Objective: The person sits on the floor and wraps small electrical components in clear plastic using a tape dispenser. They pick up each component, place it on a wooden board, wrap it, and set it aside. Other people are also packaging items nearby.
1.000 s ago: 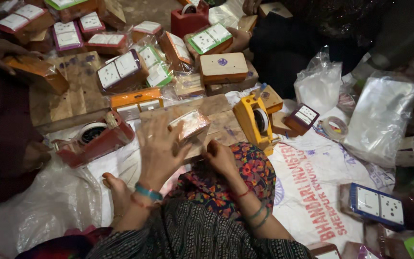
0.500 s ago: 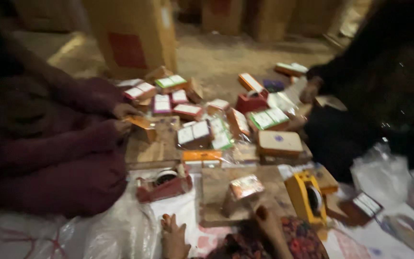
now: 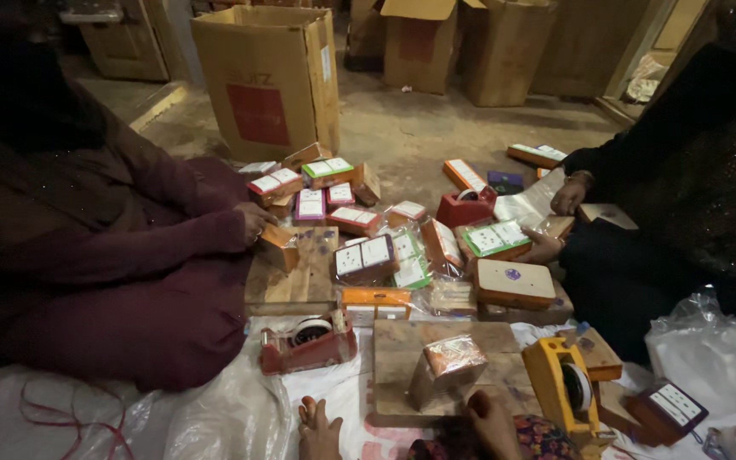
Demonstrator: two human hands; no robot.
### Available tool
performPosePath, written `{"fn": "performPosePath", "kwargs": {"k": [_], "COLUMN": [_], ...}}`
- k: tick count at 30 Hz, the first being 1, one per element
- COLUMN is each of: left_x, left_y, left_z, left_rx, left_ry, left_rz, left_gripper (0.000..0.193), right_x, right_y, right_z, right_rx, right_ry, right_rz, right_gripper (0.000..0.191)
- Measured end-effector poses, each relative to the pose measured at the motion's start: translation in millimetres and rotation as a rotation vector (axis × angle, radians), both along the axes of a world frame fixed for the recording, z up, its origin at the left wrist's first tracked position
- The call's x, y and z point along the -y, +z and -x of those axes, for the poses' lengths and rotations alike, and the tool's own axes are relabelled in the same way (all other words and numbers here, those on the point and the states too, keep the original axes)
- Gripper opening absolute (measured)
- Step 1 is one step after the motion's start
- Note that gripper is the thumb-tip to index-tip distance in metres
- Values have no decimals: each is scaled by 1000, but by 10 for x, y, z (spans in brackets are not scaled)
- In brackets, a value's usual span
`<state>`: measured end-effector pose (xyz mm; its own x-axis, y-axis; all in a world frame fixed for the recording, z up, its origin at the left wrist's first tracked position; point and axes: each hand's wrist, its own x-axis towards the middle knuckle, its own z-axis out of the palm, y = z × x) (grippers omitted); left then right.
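Over on the far left a co-worker in a maroon sleeve (image 3: 129,255) sits on the floor, their hand (image 3: 255,223) closed round a small orange box (image 3: 281,247) that rests on a wooden board (image 3: 296,285). Just below that board sits a red tape dispenser (image 3: 308,342) on the white sheet (image 3: 338,396).

Bottom edge now: my left hand (image 3: 319,428) is only half in view, fingers loosely spread and resting on the sheet, holding nothing, just left of the second wooden board (image 3: 402,341). On that board stands a small plastic-wrapped box (image 3: 446,366), tilted up on one edge. My right hand (image 3: 491,417) is right under it at the board's near edge, fingers curled down; can't really tell whether they're touching the box or just the board, it's too dark there.

Behind the board there's a messy pile of boxes (image 3: 385,247), orange, pink, green-labelled, plus a flat cream-topped box (image 3: 514,283). Right of my hand is a yellow tape dispenser (image 3: 564,388), touching the board's right end. Further right another person in black (image 3: 683,196) has both hands down among the boxes, and a clear plastic bag (image 3: 704,353) sits by the right edge. Big cardboard cartons (image 3: 270,77) stand at the back.
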<state>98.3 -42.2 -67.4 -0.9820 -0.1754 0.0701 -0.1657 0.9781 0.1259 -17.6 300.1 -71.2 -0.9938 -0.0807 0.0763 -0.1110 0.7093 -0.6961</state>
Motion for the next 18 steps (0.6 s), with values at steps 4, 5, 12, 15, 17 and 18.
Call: {"fn": "performPosePath", "kwargs": {"k": [4, 5, 12, 15, 17, 18], "left_x": [4, 0, 5, 34, 41, 40], "left_y": [11, 11, -24, -38, -46, -49], "left_z": [-6, -13, -58, -64, -64, -61], "left_rx": [68, 80, 103, 143, 213, 217], "left_ry": [-17, -41, 50, 8, 2, 21], "left_rz": [-9, -12, -211, -182, -152, -188], "left_gripper": [61, 62, 57, 61, 63, 61], "right_x": [0, -1, 30, 61, 84, 95], "right_y": [-18, -17, 55, 143, 215, 251], "right_z": [-25, -31, -86, -125, -152, -167], "right_rx": [58, 56, 128, 139, 147, 152], "right_ry": [-21, -23, -45, -55, -64, -70], "right_rz": [30, 22, 73, 67, 63, 67], "right_gripper": [30, 31, 32, 33, 33, 33]}}
